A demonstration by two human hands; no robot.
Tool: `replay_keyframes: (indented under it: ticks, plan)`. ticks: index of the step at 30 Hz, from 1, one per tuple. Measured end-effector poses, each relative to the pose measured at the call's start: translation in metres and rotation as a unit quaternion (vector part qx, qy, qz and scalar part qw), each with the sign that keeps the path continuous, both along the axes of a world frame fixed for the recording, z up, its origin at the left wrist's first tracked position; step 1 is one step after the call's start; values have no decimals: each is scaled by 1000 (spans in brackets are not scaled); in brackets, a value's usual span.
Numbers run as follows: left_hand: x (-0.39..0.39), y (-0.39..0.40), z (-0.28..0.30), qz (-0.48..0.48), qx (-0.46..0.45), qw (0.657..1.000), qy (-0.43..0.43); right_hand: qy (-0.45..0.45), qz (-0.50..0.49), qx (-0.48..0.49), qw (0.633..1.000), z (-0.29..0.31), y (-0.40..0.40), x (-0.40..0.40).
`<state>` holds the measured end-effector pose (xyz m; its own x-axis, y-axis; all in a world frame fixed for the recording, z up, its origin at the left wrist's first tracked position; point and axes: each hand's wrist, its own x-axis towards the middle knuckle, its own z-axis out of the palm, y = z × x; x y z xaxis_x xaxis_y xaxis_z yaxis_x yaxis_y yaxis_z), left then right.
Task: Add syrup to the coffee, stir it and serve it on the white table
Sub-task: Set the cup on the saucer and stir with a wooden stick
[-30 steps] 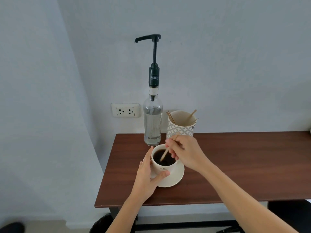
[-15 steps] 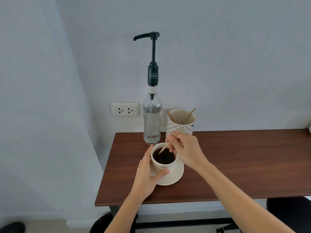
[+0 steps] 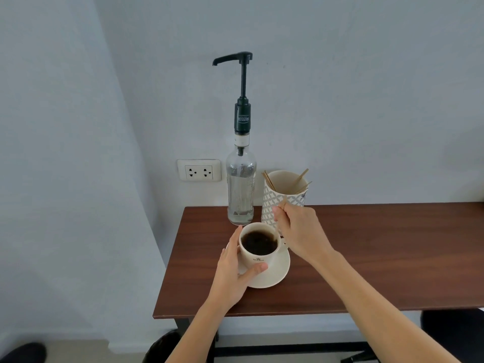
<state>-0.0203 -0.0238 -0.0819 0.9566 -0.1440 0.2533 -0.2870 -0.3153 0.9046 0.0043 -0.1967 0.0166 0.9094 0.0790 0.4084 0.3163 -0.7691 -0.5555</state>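
The coffee cup (image 3: pixel 259 246) sits on its saucer (image 3: pixel 275 273) near the left end of the dark wooden tabletop (image 3: pixel 379 258), full of dark coffee. The left hand (image 3: pixel 233 276) lies at the cup's 8 o'clock side and cradles it: the thumb presses the near wall just below the printed logo, the fingers curve round the far left wall up to the rim, so the hand is half open and wrapped on the cup rather than clenched. The right hand (image 3: pixel 298 231) is at the cup's 2 o'clock, just beside the rim, its heel over the saucer's right edge. Its fingers are pinched together on a thin wooden stir stick (image 3: pixel 284 201), only a short length of which shows above the fingertips; the lower part is hidden behind the hand, and whether its tip touches the coffee cannot be told. The visible piece stands nearly upright, long axis running toward 12 o'clock with a slight lean.

At the cup's 12 o'clock, just behind it, stands the syrup bottle (image 3: pixel 240 189), clear glass, upright, its long axis vertical, with a tall black pump (image 3: pixel 242 74) whose spout points toward 9 o'clock. Just to the bottle's 3 o'clock is a patterned holder cup (image 3: pixel 269 205) with more sticks (image 3: pixel 298 183) leaning against its rim; the right hand overlaps its lower front. A wall socket (image 3: pixel 199 170) is at the bottle's 9 o'clock.
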Motion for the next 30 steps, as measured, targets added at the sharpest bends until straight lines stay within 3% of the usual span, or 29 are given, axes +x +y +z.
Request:
replay_keyframes:
  ticks: [6, 11, 16, 22, 26, 30]
  plan:
    - [-1, 0, -1, 1, 9, 1000, 4, 57, 51, 124, 989, -2, 15, -5]
    - [-1, 0, 1, 3, 6, 1000, 2, 2, -19, 12, 1000, 0, 1, 2]
    - [-2, 0, 1, 3, 12, 1000, -5, 54, 52, 111, 991, -3, 13, -5]
    - [-3, 0, 2, 2, 9, 1000, 5, -5, 5, 0, 1000, -3, 3, 1]
    - [-2, 0, 2, 5, 12, 1000, 5, 53, 63, 76, 994, -6, 12, -4]
    - [-2, 0, 2, 4, 13, 1000, 10, 25, 58, 86, 994, 0, 14, 3]
